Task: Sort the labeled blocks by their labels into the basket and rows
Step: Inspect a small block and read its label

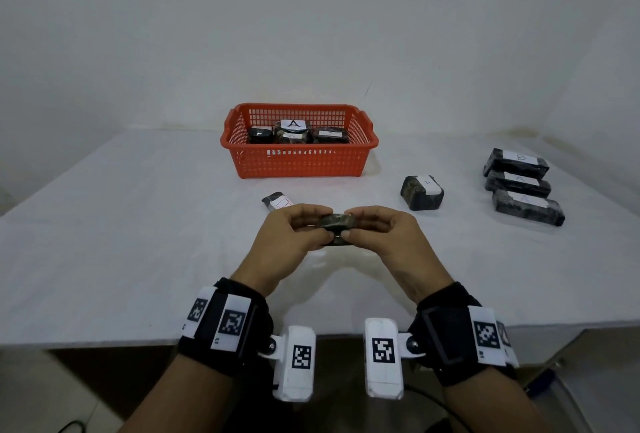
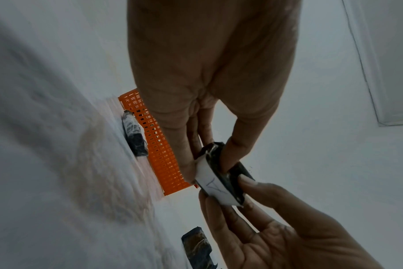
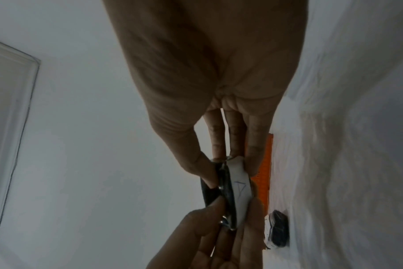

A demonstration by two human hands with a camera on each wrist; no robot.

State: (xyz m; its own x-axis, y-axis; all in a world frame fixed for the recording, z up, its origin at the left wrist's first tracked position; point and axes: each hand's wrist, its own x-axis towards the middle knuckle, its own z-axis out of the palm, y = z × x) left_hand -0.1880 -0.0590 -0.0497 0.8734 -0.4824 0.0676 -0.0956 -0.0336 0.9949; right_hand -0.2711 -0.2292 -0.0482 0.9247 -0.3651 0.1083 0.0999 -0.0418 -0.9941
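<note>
Above the table's near middle, both hands hold one small dark wrapped block (image 1: 337,221). My left hand (image 1: 323,224) pinches its left end and my right hand (image 1: 350,224) pinches its right end, thumbs on the near side. Its white label (image 2: 215,184) reads "A" in the left wrist view, and the same label (image 3: 238,189) shows in the right wrist view. The orange basket (image 1: 299,162) stands behind the hands, with several dark blocks inside, some labeled "A" (image 1: 293,124).
A small block with a red-marked label (image 1: 277,201) lies just behind my left hand. A squat block labeled "A" (image 1: 422,192) sits right of the basket. Three long blocks (image 1: 517,184) lie side by side at the far right. The white table (image 1: 138,242) ends close to my wrists.
</note>
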